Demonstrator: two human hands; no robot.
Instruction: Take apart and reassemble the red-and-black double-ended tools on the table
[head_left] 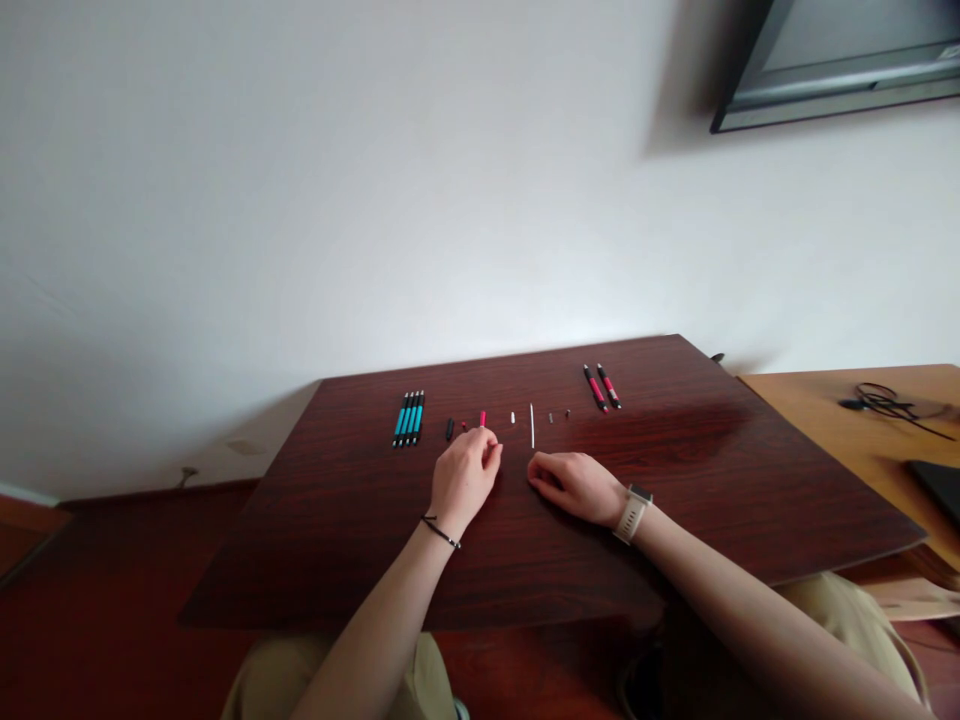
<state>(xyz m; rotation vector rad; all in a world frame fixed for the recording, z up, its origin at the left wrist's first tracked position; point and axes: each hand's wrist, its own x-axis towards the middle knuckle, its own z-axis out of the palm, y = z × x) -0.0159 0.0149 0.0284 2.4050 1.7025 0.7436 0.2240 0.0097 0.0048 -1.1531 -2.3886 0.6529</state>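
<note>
1. Two hands rest on the dark wooden table (675,500), both yours. Your left hand (465,478) is loosely curled, fingertips reaching toward a short red pen piece (482,418) just beyond them. Whether the fingers pinch anything you cannot tell from here.
2. Your right hand (576,486) lies knuckles up with fingers curled under, just below a thin white rod (532,425). It seems to hold nothing, though the palm is hidden.
3. The small parts lie in a row: a black cap (449,429) left of the red piece, then a tiny white bit (513,417), the rod, and two small dark bits (559,415).
4. Four blue pens (409,418) lie side by side at the row's left end, and two red pens (602,387) at the right end.
5. A black cable (881,400) lies on the lighter desk (825,420) to your right.
</note>
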